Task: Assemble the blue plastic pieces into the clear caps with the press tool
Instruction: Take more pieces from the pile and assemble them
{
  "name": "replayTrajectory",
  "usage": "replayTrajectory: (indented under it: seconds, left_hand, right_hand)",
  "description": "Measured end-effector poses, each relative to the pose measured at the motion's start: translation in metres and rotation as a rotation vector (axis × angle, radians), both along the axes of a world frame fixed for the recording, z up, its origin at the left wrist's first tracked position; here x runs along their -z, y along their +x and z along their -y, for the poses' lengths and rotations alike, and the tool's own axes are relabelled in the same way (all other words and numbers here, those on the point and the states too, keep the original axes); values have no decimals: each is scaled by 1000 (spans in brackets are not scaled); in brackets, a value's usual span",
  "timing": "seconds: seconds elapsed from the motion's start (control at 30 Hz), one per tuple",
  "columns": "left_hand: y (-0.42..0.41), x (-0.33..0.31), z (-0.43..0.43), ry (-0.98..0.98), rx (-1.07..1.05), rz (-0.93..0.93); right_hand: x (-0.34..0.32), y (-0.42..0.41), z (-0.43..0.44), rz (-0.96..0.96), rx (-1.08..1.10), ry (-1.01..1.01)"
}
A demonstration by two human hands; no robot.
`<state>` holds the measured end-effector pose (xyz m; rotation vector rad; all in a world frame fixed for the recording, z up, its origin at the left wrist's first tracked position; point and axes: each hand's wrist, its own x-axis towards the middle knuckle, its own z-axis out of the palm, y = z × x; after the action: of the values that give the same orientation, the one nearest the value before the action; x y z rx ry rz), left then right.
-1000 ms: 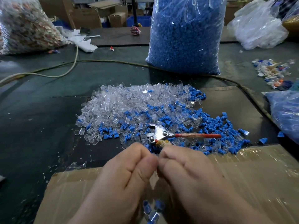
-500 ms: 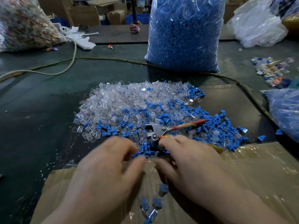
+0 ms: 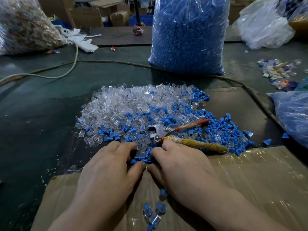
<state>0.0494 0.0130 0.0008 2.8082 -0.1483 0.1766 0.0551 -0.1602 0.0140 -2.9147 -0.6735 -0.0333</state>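
Observation:
A heap of clear caps (image 3: pixel 126 104) mixed with blue plastic pieces (image 3: pixel 221 127) lies on the dark table. The press tool (image 3: pixel 164 131), metal-jawed with a red handle and a yellow-wrapped one, rests on the heap's near edge with no hand on it. My left hand (image 3: pixel 106 174) and my right hand (image 3: pixel 181 169) lie side by side at that edge. Their fingertips touch a small cluster of blue pieces (image 3: pixel 140 159) between them. I see no piece pinched. Several capped pieces (image 3: pixel 153 212) lie on the cardboard between my wrists.
Plastic-wrapped cardboard (image 3: pixel 250 180) covers the near table. A tall bag of blue pieces (image 3: pixel 188 35) stands behind the heap, another blue bag (image 3: pixel 295 114) at the right edge. A cable (image 3: pixel 70 64) crosses the table. Mixed scraps (image 3: pixel 278 72) lie far right, more bags (image 3: pixel 21 25) at the back.
My hands came apart from a close pinch over the cardboard and moved forward onto the heap's near edge. The press tool's red handle swung upward, and its yellow handle is uncovered.

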Motion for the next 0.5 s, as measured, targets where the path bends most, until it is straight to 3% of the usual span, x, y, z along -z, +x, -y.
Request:
replayTrajectory:
  seconds: [0.23,0.5]
  left_hand:
    - [4,-1,5,6,55,-24]
    - [5,-1,3,-154,84,-25]
  right_hand:
    - [-3,-3,1,-11,-22,95]
    - [-3,-3,0,-46,-109,212]
